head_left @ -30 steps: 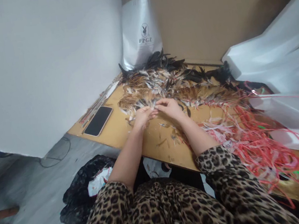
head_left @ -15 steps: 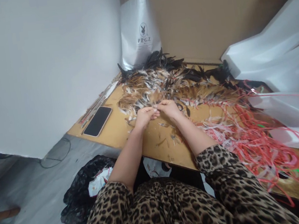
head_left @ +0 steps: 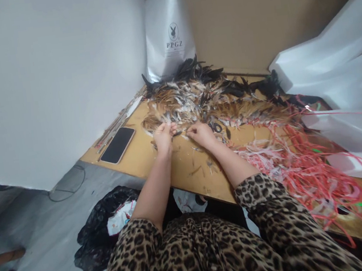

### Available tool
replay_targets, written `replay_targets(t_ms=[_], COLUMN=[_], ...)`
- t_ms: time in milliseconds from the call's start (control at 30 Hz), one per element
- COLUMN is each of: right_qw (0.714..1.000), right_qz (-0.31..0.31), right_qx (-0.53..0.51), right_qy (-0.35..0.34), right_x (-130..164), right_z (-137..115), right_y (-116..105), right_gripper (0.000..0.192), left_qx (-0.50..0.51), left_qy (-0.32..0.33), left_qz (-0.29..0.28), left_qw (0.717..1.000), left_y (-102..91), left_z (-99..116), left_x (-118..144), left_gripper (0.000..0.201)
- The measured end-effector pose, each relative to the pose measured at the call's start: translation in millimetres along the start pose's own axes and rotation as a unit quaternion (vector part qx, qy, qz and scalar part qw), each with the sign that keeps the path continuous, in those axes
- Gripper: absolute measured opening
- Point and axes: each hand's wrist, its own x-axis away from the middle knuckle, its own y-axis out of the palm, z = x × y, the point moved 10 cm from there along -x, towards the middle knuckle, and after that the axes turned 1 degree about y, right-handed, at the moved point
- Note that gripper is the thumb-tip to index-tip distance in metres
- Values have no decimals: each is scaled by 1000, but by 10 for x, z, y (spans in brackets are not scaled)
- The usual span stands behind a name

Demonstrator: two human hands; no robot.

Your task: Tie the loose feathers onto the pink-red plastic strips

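At the near edge of a pile of brown, white and black feathers (head_left: 179, 100), both my hands work slightly apart. My left hand (head_left: 164, 138) has its fingers drawn together in a pinch against the pale feathers; what lies between the fingertips is too small to name. Thumb and finger of my right hand (head_left: 202, 135) also pinch together, just above the wooden table (head_left: 190, 178), and anything in them is hidden. Black-handled scissors (head_left: 216, 126) lie right beside my right hand. Small loose feathers are scattered on the wood below both hands.
A phone (head_left: 118, 145) lies at the table's left. Tangled red and pink ribbon strips (head_left: 309, 172) cover the right side. Behind the feathers stands a silver-white bag (head_left: 168, 35). White sheeting (head_left: 324, 59) is at right; a black plastic bag (head_left: 97, 235) sits on the floor.
My hands were together at the fingertips and have moved apart. The left went slightly left and up toward the feathers. More of the scissors shows now.
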Motion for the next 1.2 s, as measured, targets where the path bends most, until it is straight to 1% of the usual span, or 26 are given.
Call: replay_targets(t_ms=[100,167,267,367,500,600,667,733,800,867,900,967,1067,1200], right_qw=[996,991,990,990,986,971,958,946,938,935,935,939,943,954], right_qz=[-43,-59,-84,-126,-137,-167,-192,-210,-220,-217,-208,-174,-128,-94], right_qx=[79,111,109,37,-85,-168,-213,-246,-268,-280,-285,-294,-306,-272], right_qy=[-26,-36,-41,-49,-48,-22,-5,5,13,31,40,45,5,-89], right_x=[45,56,41,17,-9,9,33,53,65,62,54,26,-4,17], right_z=[-134,-176,-160,-120,-84,-52,-52,-72,-87,-70,-55,-38,-109,-317], right_y=[75,92,96,90,-60,-86,-60,-31,-13,-18,-35,-102,-217,-345], right_gripper=[15,15,16,17,18,21,22,22,23,25,26,28,27,25], left_qx=[-17,-50,-112,-163,-195,-170,-134,-95,-54,-15,5,44,97,135], left_qy=[-7,-8,-8,-13,-27,-52,-81,-116,-144,-170,-185,-218,-259,-302], left_qz=[-16,-27,-43,-83,-128,-175,-203,-218,-217,-198,-184,-158,-128,-106], left_qw=[1000,998,993,983,972,969,967,964,964,965,965,962,952,938], left_y=[38,67,115,199,272,347,400,440,460,448,434,401,365,345], left_z=[-22,-26,-27,-52,-107,-164,-205,-239,-247,-252,-261,-294,-347,-405], left_x=[14,29,60,94,129,178,228,280,313,321,320,319,322,352], left_gripper=[21,22,23,23,24,23,21,19,14,7,3,6,11,15])
